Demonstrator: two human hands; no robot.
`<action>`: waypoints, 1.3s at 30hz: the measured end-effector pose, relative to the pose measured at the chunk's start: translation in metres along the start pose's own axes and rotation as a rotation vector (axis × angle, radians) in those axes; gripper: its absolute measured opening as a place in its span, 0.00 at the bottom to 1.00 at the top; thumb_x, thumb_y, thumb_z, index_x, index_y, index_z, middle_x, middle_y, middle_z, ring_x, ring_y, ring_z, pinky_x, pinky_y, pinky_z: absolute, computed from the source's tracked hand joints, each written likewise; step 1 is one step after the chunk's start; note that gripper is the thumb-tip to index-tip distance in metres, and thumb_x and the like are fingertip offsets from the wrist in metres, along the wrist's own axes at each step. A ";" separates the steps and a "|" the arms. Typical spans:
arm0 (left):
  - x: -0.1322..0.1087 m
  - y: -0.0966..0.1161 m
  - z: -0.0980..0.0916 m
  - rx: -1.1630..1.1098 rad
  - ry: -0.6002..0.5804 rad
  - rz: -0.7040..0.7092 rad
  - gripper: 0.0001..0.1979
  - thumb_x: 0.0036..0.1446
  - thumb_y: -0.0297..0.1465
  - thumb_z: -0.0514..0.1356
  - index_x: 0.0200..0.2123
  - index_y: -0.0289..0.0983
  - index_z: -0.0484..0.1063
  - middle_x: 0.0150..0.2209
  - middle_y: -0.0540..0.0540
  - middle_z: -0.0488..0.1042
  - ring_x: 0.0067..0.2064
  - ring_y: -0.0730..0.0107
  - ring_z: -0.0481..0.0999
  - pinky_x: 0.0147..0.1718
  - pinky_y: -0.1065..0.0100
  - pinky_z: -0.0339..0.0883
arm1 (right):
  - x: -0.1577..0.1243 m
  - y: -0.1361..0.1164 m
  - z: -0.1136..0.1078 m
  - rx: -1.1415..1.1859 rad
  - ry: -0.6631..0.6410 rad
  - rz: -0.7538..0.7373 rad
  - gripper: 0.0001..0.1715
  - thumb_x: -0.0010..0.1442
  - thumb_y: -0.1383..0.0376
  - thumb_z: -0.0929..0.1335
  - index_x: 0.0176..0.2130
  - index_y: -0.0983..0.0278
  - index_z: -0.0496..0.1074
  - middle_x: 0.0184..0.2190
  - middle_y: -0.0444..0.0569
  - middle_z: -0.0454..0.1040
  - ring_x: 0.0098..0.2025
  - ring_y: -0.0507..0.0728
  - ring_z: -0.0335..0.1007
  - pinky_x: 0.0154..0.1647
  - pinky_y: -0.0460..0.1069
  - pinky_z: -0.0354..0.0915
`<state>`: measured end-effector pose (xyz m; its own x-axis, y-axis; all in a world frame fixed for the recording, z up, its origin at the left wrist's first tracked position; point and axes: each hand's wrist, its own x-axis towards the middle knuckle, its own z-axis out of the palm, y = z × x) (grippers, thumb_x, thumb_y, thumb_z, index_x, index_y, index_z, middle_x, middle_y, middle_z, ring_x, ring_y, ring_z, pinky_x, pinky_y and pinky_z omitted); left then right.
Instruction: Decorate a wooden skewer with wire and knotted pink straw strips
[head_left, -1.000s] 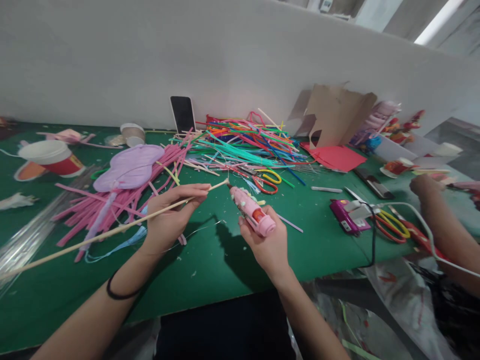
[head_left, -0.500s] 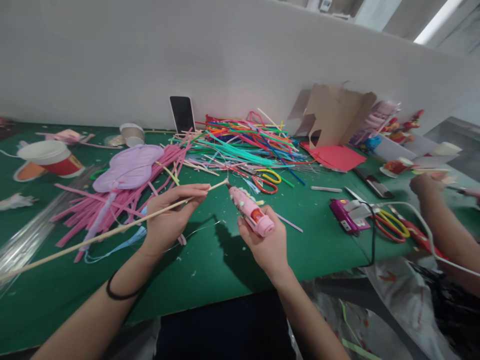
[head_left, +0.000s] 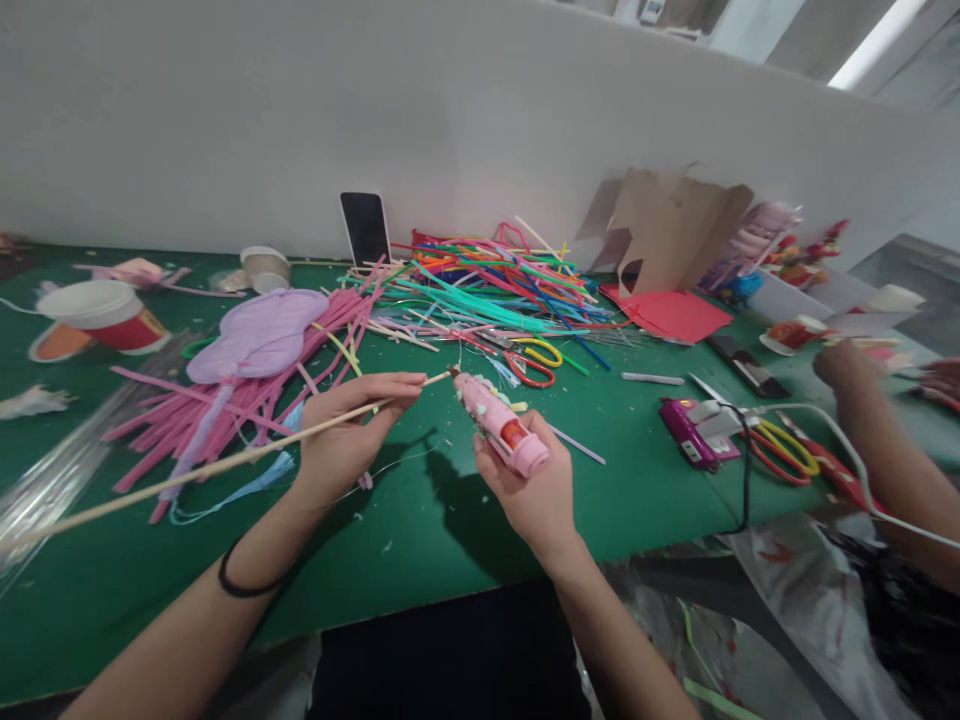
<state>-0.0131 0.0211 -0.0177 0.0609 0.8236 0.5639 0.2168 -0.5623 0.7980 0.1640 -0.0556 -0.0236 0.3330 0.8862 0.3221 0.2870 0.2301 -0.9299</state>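
My left hand (head_left: 349,435) is closed around a long thin wooden stick (head_left: 217,466), which slants from the lower left up to the middle. My right hand (head_left: 529,490) grips a pink glue gun (head_left: 499,420) with pale lumps along its side. The gun's dark nozzle meets the stick's far tip, or lies right by it; I cannot tell if they touch. A thin clear strand shows near the tip. Left of my left hand, a lilac fuzzy flower-like shape (head_left: 259,335) lies on pink pipe cleaners (head_left: 172,425). A light blue tassel (head_left: 255,485) lies below.
Colourful pipe cleaners (head_left: 495,290) and scissors (head_left: 536,362) lie behind my hands. A phone (head_left: 365,230) leans on the wall. A paper cup (head_left: 101,312) stands left. Right are a purple power adapter (head_left: 686,432) with cables, more scissors (head_left: 784,450) and another person's arm (head_left: 877,430).
My left hand has shifted slightly right, bringing the stick's tip closer to the nozzle. My right hand is nearly still. At the right, the other person's hands have moved slightly.
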 end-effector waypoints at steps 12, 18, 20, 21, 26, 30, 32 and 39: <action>0.008 -0.003 -0.006 -0.049 0.153 0.043 0.05 0.53 0.25 0.67 0.33 0.41 0.80 0.39 0.49 0.83 0.42 0.66 0.83 0.42 0.67 0.78 | -0.001 -0.001 -0.003 0.008 -0.011 -0.001 0.15 0.50 0.63 0.72 0.28 0.60 0.61 0.21 0.38 0.64 0.22 0.49 0.57 0.22 0.44 0.58; 0.004 0.001 -0.003 -0.042 0.100 0.063 0.05 0.54 0.25 0.67 0.33 0.42 0.80 0.39 0.50 0.83 0.42 0.67 0.83 0.42 0.68 0.78 | 0.001 0.000 0.002 0.014 -0.011 -0.002 0.15 0.50 0.63 0.72 0.28 0.60 0.61 0.21 0.38 0.64 0.21 0.48 0.55 0.21 0.44 0.57; 0.003 0.001 -0.003 -0.038 0.083 0.068 0.06 0.54 0.25 0.67 0.33 0.42 0.80 0.39 0.50 0.83 0.42 0.68 0.83 0.43 0.68 0.78 | 0.002 0.000 0.002 0.011 -0.007 -0.002 0.15 0.50 0.63 0.72 0.28 0.60 0.61 0.20 0.38 0.64 0.21 0.48 0.55 0.21 0.44 0.57; 0.003 0.000 -0.003 -0.036 0.080 0.067 0.05 0.54 0.25 0.67 0.33 0.42 0.81 0.39 0.50 0.83 0.42 0.67 0.83 0.42 0.68 0.78 | 0.003 0.000 0.001 0.009 -0.008 -0.002 0.15 0.50 0.63 0.72 0.28 0.60 0.61 0.20 0.38 0.64 0.21 0.48 0.56 0.21 0.44 0.57; 0.003 0.000 -0.003 -0.037 0.072 0.055 0.04 0.55 0.26 0.66 0.33 0.42 0.81 0.39 0.49 0.83 0.42 0.66 0.83 0.43 0.66 0.78 | 0.003 0.001 0.000 -0.008 0.003 -0.002 0.15 0.50 0.63 0.73 0.28 0.60 0.61 0.20 0.38 0.64 0.21 0.48 0.55 0.22 0.44 0.57; 0.003 -0.001 -0.003 -0.044 0.076 0.037 0.04 0.54 0.27 0.67 0.32 0.41 0.81 0.39 0.48 0.83 0.42 0.65 0.83 0.43 0.64 0.78 | 0.005 0.002 -0.002 -0.029 0.015 0.004 0.15 0.50 0.62 0.72 0.28 0.60 0.61 0.21 0.38 0.65 0.22 0.49 0.56 0.22 0.44 0.58; 0.003 -0.002 -0.004 -0.055 0.083 0.022 0.04 0.54 0.27 0.67 0.33 0.41 0.81 0.39 0.48 0.83 0.43 0.64 0.83 0.43 0.64 0.78 | 0.005 0.003 -0.003 -0.042 0.030 0.011 0.14 0.51 0.62 0.72 0.28 0.60 0.62 0.21 0.38 0.65 0.23 0.49 0.57 0.23 0.44 0.58; 0.005 -0.002 -0.005 -0.124 0.068 -0.053 0.04 0.52 0.27 0.68 0.32 0.41 0.80 0.39 0.48 0.83 0.43 0.63 0.83 0.45 0.62 0.79 | 0.005 -0.002 -0.014 -0.038 0.004 0.113 0.13 0.53 0.59 0.72 0.31 0.63 0.66 0.23 0.40 0.67 0.24 0.49 0.58 0.25 0.45 0.59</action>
<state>-0.0177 0.0261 -0.0156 -0.0140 0.8478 0.5301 0.0953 -0.5266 0.8447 0.1777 -0.0574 -0.0175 0.3688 0.9040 0.2162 0.2816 0.1130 -0.9529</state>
